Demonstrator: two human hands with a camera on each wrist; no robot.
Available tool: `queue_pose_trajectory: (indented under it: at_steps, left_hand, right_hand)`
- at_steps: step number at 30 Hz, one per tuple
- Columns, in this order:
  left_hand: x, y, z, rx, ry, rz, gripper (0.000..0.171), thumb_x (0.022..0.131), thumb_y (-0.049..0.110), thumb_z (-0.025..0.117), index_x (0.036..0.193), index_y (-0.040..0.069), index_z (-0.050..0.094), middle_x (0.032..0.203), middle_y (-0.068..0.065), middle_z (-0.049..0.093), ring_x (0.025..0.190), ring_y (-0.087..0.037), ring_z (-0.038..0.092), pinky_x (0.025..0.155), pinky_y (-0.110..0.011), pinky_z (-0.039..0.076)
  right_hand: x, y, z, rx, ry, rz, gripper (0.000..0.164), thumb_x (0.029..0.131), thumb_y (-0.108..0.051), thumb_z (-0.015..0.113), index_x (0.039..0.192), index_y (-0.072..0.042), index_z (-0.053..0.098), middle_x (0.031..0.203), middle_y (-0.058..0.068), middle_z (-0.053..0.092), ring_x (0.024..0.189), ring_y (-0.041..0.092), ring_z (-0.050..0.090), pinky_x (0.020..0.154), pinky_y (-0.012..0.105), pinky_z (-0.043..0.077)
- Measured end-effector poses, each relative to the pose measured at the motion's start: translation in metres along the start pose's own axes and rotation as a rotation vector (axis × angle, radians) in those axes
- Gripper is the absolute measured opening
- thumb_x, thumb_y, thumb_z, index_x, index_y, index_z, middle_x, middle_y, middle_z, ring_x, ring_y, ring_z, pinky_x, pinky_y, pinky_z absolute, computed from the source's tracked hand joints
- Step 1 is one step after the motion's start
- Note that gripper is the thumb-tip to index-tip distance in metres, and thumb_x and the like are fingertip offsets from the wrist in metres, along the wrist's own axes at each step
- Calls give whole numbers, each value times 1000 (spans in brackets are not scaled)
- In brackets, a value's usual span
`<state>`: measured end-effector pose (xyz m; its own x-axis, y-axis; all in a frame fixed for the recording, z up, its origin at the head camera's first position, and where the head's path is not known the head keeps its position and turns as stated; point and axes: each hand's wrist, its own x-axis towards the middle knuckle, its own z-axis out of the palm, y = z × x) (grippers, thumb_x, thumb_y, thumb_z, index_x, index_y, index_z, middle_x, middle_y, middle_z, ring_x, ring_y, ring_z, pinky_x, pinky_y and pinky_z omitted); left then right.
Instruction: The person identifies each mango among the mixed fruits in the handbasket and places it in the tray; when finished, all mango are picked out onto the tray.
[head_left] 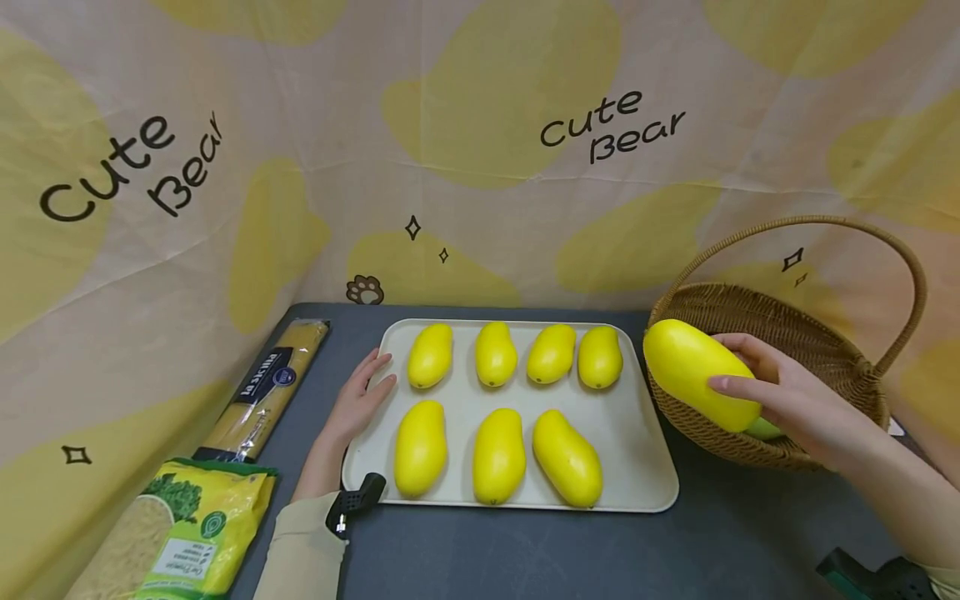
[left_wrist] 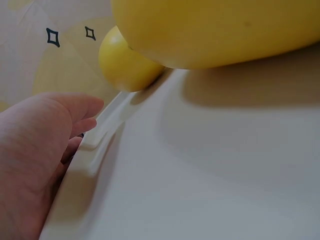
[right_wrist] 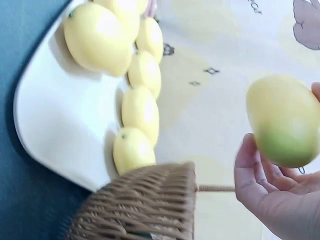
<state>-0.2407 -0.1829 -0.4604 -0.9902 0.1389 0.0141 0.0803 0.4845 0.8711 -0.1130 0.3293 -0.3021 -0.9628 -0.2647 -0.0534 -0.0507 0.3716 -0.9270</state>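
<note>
In the head view my right hand (head_left: pixel 787 392) grips a yellow mango (head_left: pixel 693 371) at the near rim of a wicker basket (head_left: pixel 810 333). The right wrist view shows green on one end of this mango (right_wrist: pixel 285 120). My left hand (head_left: pixel 360 398) rests at the left rim of a white tray (head_left: pixel 637 467), its fingers fairly straight. On that tray lie several yellow mangoes in two rows, among them a far-left mango (head_left: pixel 431 356) and a tilted near-right mango (head_left: pixel 567 458). Something green (head_left: pixel 765 429) shows in the basket below the held mango.
A pack of spaghetti (head_left: pixel 262 387) and a yellow-green food bag (head_left: pixel 187 525) lie left of the tray on the dark table (head_left: pixel 450 554). The basket's tall handle (head_left: pixel 810 221) arches over it. A printed cloth (head_left: pixel 480 167) hangs behind.
</note>
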Motion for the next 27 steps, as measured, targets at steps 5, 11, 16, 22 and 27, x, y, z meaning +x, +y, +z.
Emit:
queue_pose_trajectory:
  at_steps: [5, 11, 16, 22, 27]
  left_hand:
    - [0, -2, 0, -1, 3, 6, 53, 102, 29, 52, 148, 4, 39, 162, -10, 14, 148, -33, 11, 116, -55, 13]
    - [1, -2, -1, -7, 5, 11, 53, 102, 29, 52, 148, 4, 40, 162, -11, 15, 147, -34, 11, 116, -56, 13]
    - [1, -3, 0, -19, 4, 11, 53, 102, 28, 52, 148, 4, 40, 162, -10, 15, 148, -32, 11, 116, -55, 14]
    - [0, -1, -1, -37, 6, 12, 54, 102, 29, 52, 148, 4, 40, 162, -9, 14, 148, -32, 10, 116, -55, 12]
    - [0, -1, -1, -33, 8, 13, 54, 102, 29, 52, 148, 4, 40, 162, -10, 15, 148, -32, 10, 116, -55, 13]
  right_hand:
    - [-4, -6, 14, -77, 33, 20, 37, 102, -16, 50, 137, -26, 47, 116, 6, 56, 93, 22, 56, 73, 31, 51]
    - [-2, -7, 24, -151, 94, 7, 33, 98, -16, 59, 129, -18, 47, 113, 8, 57, 89, 22, 58, 72, 30, 51]
    - [-1, -6, 32, -192, 119, -21, 40, 95, -17, 64, 133, -15, 52, 116, 3, 59, 88, 21, 59, 71, 30, 52]
    - [2, -5, 44, -222, 152, -73, 50, 90, -15, 72, 129, -9, 43, 119, 7, 56, 87, 18, 60, 68, 28, 54]
    - [6, -4, 57, -346, 186, -195, 51, 81, -17, 81, 122, -12, 49, 119, 5, 57, 84, 13, 61, 65, 26, 54]
